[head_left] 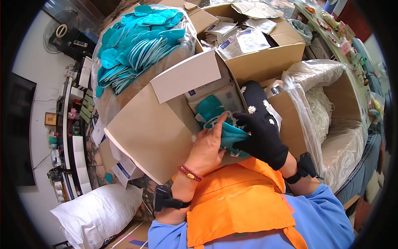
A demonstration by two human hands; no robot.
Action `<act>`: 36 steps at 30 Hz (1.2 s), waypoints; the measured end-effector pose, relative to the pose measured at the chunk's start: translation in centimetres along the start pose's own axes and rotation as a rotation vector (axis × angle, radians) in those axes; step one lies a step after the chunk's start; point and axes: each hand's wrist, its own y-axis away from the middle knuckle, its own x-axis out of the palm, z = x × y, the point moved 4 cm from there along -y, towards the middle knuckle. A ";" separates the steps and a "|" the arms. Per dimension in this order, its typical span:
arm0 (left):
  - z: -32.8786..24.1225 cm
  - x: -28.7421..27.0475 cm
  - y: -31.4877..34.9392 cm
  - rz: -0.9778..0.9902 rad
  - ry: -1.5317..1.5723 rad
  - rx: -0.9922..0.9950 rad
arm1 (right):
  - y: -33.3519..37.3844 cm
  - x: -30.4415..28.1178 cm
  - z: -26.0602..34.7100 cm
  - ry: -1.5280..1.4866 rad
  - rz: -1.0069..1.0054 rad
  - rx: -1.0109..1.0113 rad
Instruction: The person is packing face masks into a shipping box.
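Observation:
A folded teal face mask [232,135] is held between my two hands, low in front of me. My bare left hand [206,150] grips its left side, thumb and fingers pressed on it. The black-gloved right hand [261,139] pinches its right side. White ear loops show at its top edge. Just beyond, another teal mask [209,106] lies in an open cardboard box [143,128], next to white printed packets [227,96]. A white card flap [187,76] rests across this box's far side.
A plastic-lined container heaped with teal masks [137,45] stands at the far left. Beyond is a carton [265,62] of white packets [244,41]. To the right sits a plastic-lined box [290,120] with tangled white straps [319,112]. A white sack [97,211] lies lower left.

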 end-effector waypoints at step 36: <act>1.5 -3.2 0.8 0.005 -0.124 -0.079 | -3.5 -11.4 -7.4 -0.905 0.071 0.477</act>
